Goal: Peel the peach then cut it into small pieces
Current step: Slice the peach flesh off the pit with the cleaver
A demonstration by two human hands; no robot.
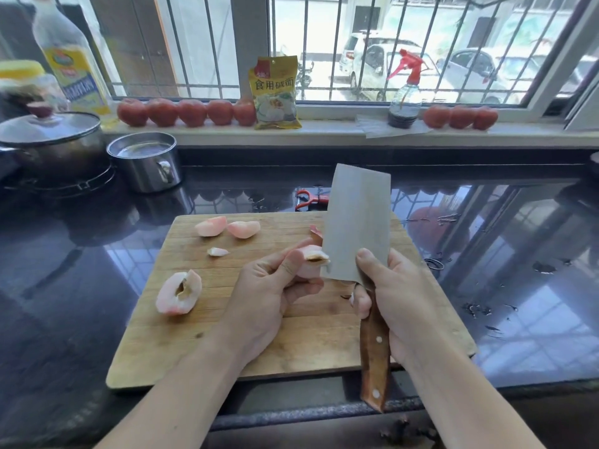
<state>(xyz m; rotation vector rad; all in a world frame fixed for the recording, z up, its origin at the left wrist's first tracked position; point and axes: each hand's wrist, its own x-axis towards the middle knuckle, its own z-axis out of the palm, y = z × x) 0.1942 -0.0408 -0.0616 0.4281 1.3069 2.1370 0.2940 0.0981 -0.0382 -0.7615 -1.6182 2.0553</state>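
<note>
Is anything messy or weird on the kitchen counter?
A little. Dark peel scraps are scattered on the black counter right of the cutting board. Also, the left hand holds a peach piece in the air against the cleaver, gripped by the right hand, instead of cutting on the board.

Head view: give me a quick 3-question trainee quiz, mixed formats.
1. True or false: the peach is already peeled and partly cut.
2. The right hand grips which tool? A) red peeler B) cleaver C) spoon
3. Fill in: the left hand holds a ____ against the blade.

Key:
1. True: peeled pieces lie on the cutting board.
2. B: the cleaver; the red peeler lies behind the board.
3. peach piece
</note>
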